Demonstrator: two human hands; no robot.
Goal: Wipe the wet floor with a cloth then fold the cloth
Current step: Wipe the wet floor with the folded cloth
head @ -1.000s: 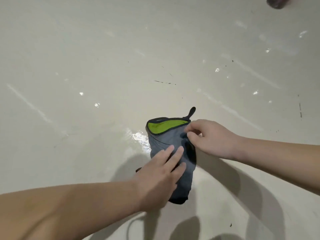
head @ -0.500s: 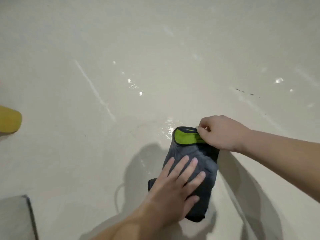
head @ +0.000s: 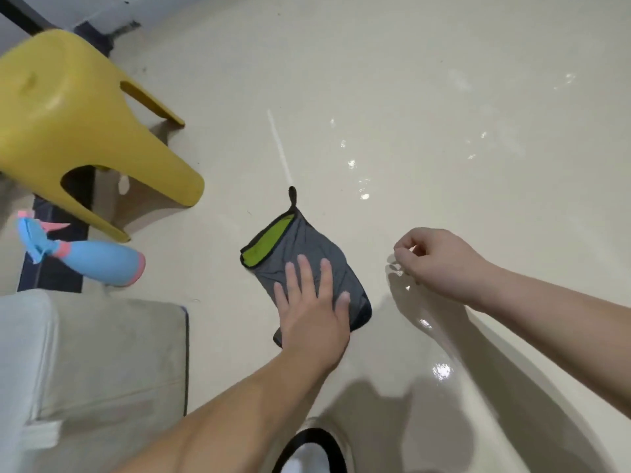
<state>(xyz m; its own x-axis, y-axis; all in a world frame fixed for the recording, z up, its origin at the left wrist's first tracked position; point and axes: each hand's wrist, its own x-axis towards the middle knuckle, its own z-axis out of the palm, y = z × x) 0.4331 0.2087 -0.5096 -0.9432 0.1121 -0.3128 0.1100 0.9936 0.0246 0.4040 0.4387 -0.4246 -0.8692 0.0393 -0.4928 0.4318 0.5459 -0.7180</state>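
1. Cloth (head: 307, 247) is lying on the floor (head: 444, 97), well in from every edge. It is folded into a compact grey packet, with a strip of green lining showing at its far-left end and its black hanging loop (head: 292, 194) pointing away from us.
2. We are laying our left hand (head: 312, 312) flat on the near half of the packet, fingers straight and slightly spread. We are judging that this is pinning the layers so the fold is not springing open.
3. We are holding our right hand (head: 440, 261) just above the floor to the right of the cloth, not touching it, with the fingers curled in and gripping nothing. The two hands are well apart.
4. Wet glints are showing on the floor beyond the cloth, to its right and nearer us. We are judging the fold as nearly finished, while some damp patches may be remaining.
5. A yellow stool (head: 68, 114) is standing toward the far-left corner of the floor. A blue spray bottle (head: 92, 261) is lying on its side just beside the stool's legs, and a pale cushion (head: 102, 353) is sitting at the near-left edge. They are probably being kept aside to leave the working patch free.
6. We are expecting the next move to call for smoothing the packet, or one more fold, with the left hand anchoring it.
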